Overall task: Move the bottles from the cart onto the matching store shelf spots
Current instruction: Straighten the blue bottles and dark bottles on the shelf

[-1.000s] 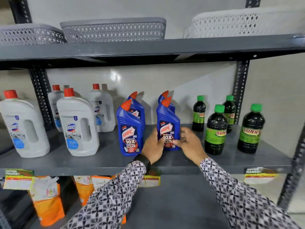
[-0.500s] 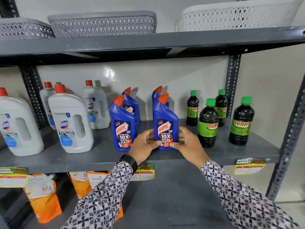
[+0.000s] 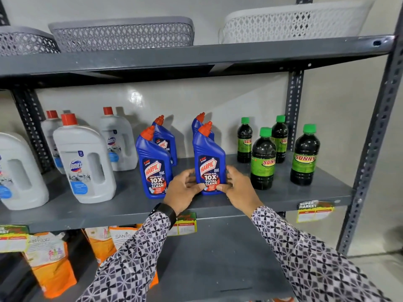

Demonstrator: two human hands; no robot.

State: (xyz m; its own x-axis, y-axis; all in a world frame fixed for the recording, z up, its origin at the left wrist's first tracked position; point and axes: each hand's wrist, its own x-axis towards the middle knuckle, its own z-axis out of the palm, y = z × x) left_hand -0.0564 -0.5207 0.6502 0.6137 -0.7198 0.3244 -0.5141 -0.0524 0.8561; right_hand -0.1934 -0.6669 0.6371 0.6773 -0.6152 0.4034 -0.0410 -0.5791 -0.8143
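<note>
A blue Harpic bottle (image 3: 209,158) with an orange cap stands upright on the grey middle shelf (image 3: 305,194). My left hand (image 3: 184,189) grips its lower left side and my right hand (image 3: 236,185) grips its lower right side. A second blue Harpic bottle (image 3: 153,162) stands just left of it, and two more Harpic bottles (image 3: 165,140) stand behind. White Domex jugs (image 3: 84,164) with red caps fill the shelf's left part. Dark Sunny bottles (image 3: 305,155) with green caps stand on the right. The cart is out of view.
Grey baskets (image 3: 122,32) and a white basket (image 3: 290,23) sit on the top shelf. Orange pouches (image 3: 51,264) stand on the lower shelf at left. A perforated steel upright (image 3: 375,138) bounds the rack on the right. Price tags (image 3: 314,211) hang from the shelf's front edge.
Both hands have stayed on the front right Harpic bottle, which now stands slightly nearer the shelf's front. The camera has shifted, so the whole rack sits further left in view.
</note>
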